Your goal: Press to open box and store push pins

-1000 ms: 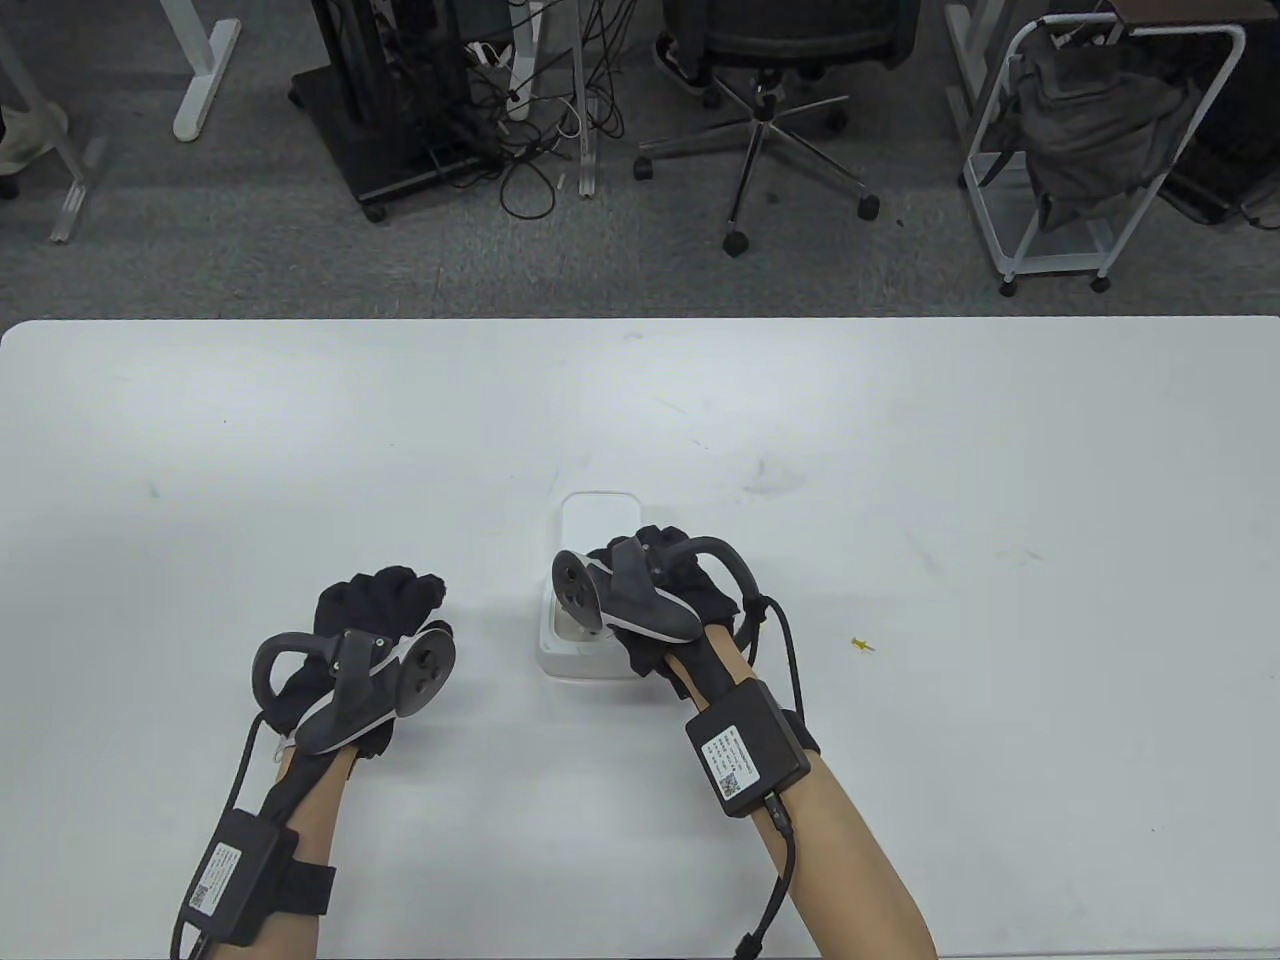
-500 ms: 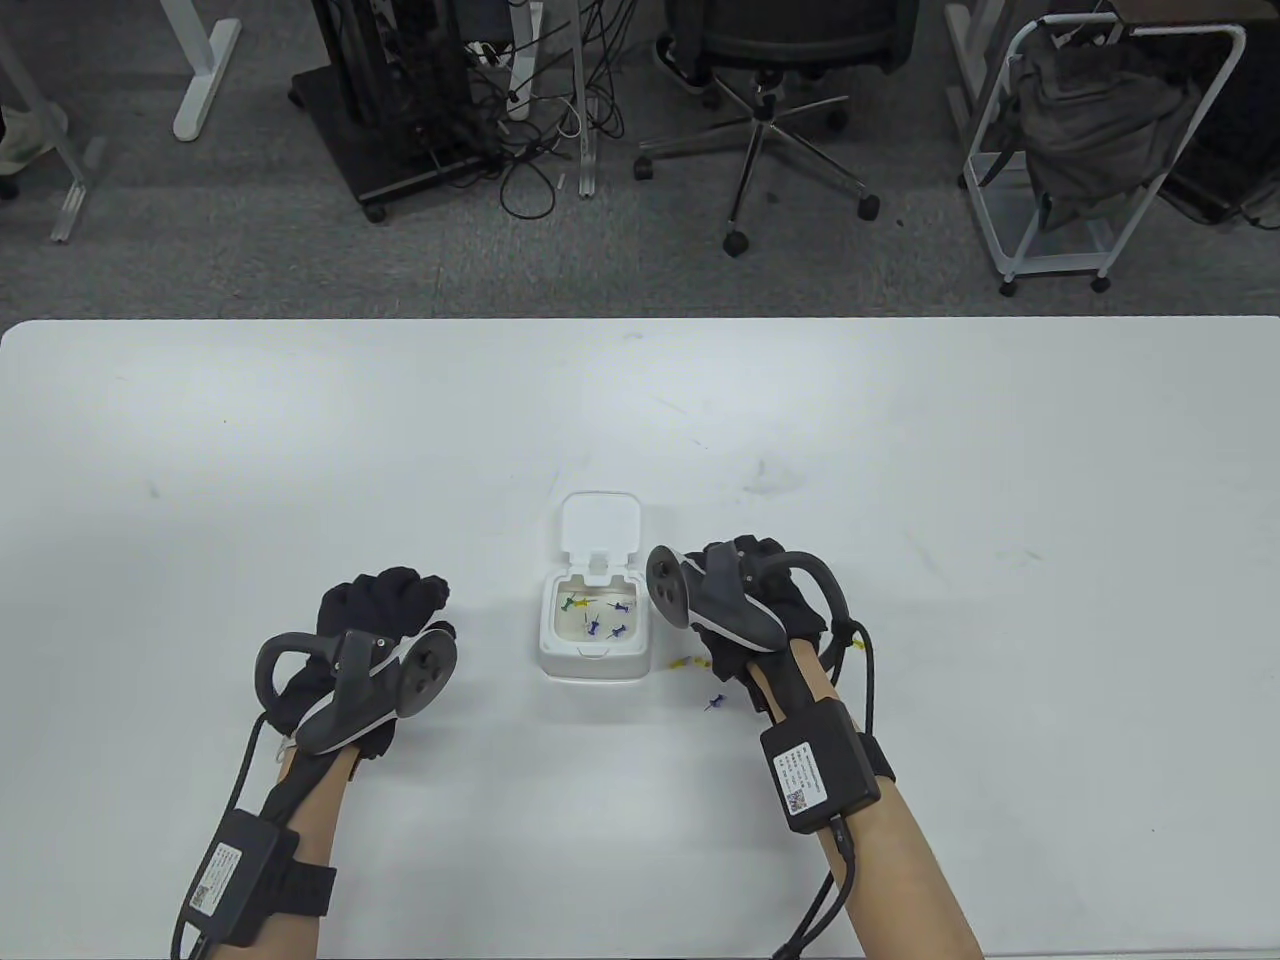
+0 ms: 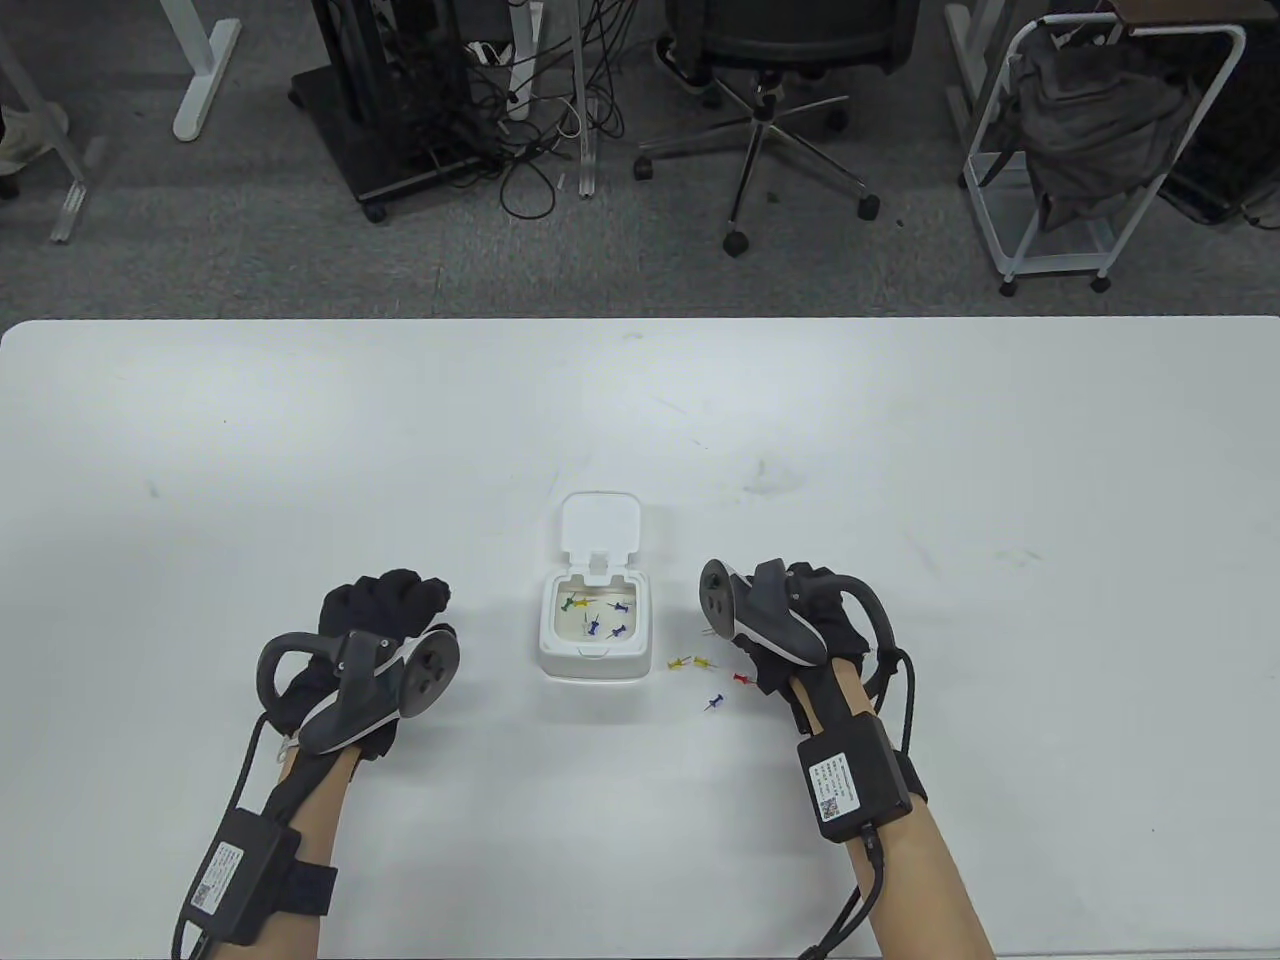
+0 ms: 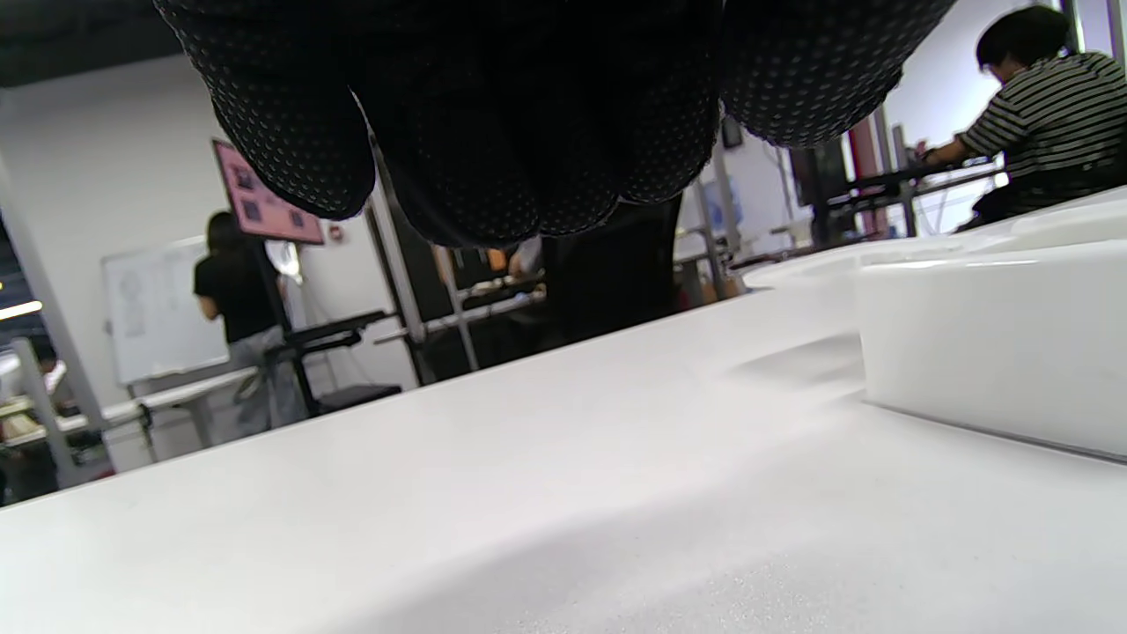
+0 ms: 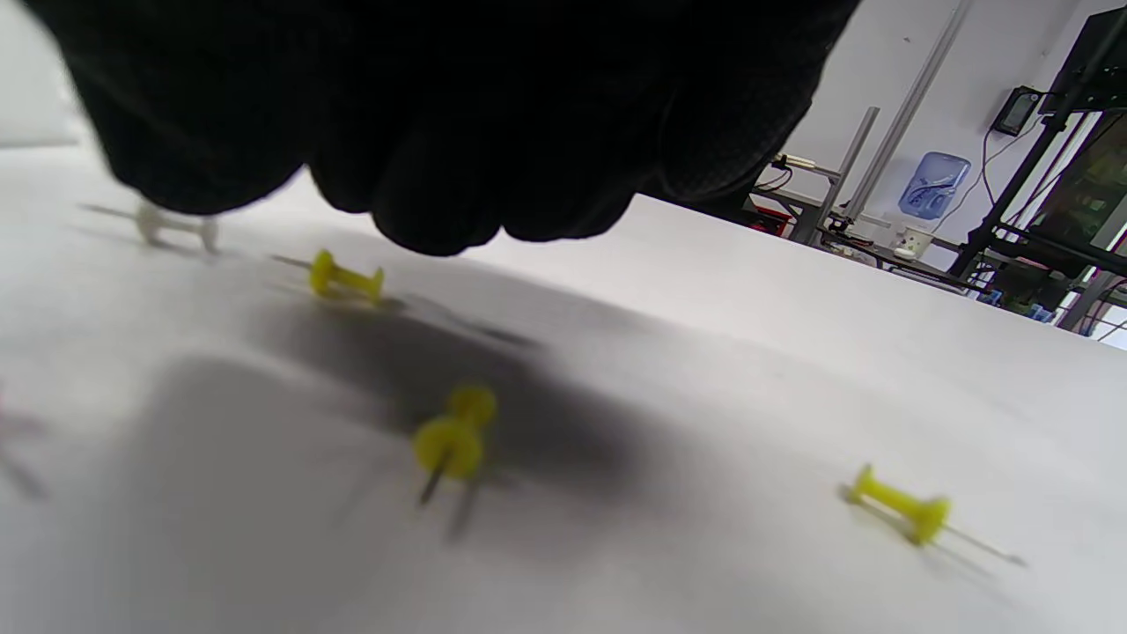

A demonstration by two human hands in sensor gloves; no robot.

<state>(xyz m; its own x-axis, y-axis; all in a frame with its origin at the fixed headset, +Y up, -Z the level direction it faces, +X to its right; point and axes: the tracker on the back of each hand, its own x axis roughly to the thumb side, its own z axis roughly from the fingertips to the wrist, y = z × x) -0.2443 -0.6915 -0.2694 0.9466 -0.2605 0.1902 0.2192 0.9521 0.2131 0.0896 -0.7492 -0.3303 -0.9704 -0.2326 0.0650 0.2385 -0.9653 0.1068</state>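
Left hand (image 3: 375,615) rests on the counter (image 3: 300,420) left of the box, fingers curled under loosely, nothing in them. Right hand (image 3: 800,625) hovers low over the counter to the right of the box, fingers bent downward above the loose pins; the wrist view shows dark fingertips (image 5: 440,211) just over a yellow pin, not touching, nothing gripped.

White box (image 3: 594,640) sits between the hands, nearer the right one. Its lid (image 3: 599,525) stands flipped back on the far side. Inside: several push pins (image 3: 600,618), blue, yellow and green.

Loose pins on the counter between box and right hand: two yellow pins (image 3: 692,663) side by side just right of the box, a red pin (image 3: 741,679) by the right hand's heel, a blue pin (image 3: 714,703) nearer the person.

Beyond the counter: an office chair (image 3: 770,90) and a white cart (image 3: 1090,150).
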